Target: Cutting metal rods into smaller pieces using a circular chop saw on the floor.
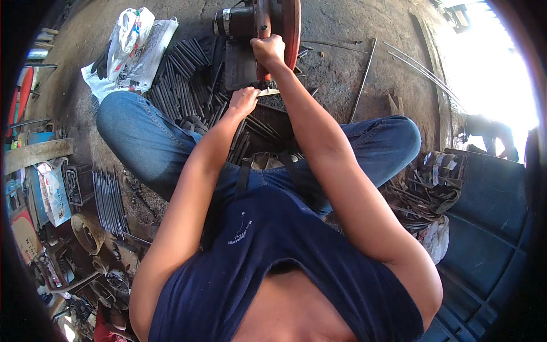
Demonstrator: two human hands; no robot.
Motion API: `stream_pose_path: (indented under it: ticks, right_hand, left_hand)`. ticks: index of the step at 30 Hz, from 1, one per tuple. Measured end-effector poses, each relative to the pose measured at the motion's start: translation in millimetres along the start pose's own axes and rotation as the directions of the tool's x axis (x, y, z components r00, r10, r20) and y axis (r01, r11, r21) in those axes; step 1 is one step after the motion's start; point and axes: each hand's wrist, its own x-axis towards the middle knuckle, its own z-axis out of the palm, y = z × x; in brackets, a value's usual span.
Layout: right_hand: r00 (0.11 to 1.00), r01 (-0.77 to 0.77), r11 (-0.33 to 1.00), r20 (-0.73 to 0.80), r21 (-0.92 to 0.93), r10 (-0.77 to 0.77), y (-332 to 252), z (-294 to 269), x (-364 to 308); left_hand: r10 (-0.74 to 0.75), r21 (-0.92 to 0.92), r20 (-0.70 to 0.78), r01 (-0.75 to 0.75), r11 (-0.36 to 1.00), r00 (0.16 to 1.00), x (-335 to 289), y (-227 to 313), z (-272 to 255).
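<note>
In the head view, the right hand grips the red handle of a chop saw at far centre. The left hand pinches a pale metal strip on the saw's base, just right of a pile of dark cut rods.

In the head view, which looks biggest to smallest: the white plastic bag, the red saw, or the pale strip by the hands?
1. White plastic bag, though the red saw runs off the frame, so that's unsure.
2. Red saw.
3. Pale strip.
</note>
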Motion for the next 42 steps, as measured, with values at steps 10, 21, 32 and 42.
stream_pose_path:
  ticks: [10, 21, 32, 42]
  right_hand:
    - [0.999, -0.007, 0.999, 0.035, 0.051, 0.005, -0.6, -1.8, -0.2]
    - [1.0, 0.005, 0.998, 0.012, 0.062, -0.005, -5.2, -6.0, -5.9]
    - [1.0, 0.019, 0.998, 0.013, 0.058, -0.02, -5.2, -5.7, -5.5]
    - [0.999, 0.02, 0.997, 0.035, 0.069, -0.022, -4.5, -6.7, -6.2]
  left_hand:
    - [0.009, -0.019, -0.044, -0.01, 1.0, 0.999, -0.5, 0.8, 0.8]
    - [-0.001, -0.034, -0.037, 0.0, 0.999, 0.999, -0.1, 1.3, 0.6]
    - [0.001, 0.001, -0.057, -0.001, 1.0, 0.998, 2.9, -2.2, 5.1]
    - [-0.023, -0.015, -0.058, 0.022, 1.0, 0.998, 2.9, -4.3, 7.7]
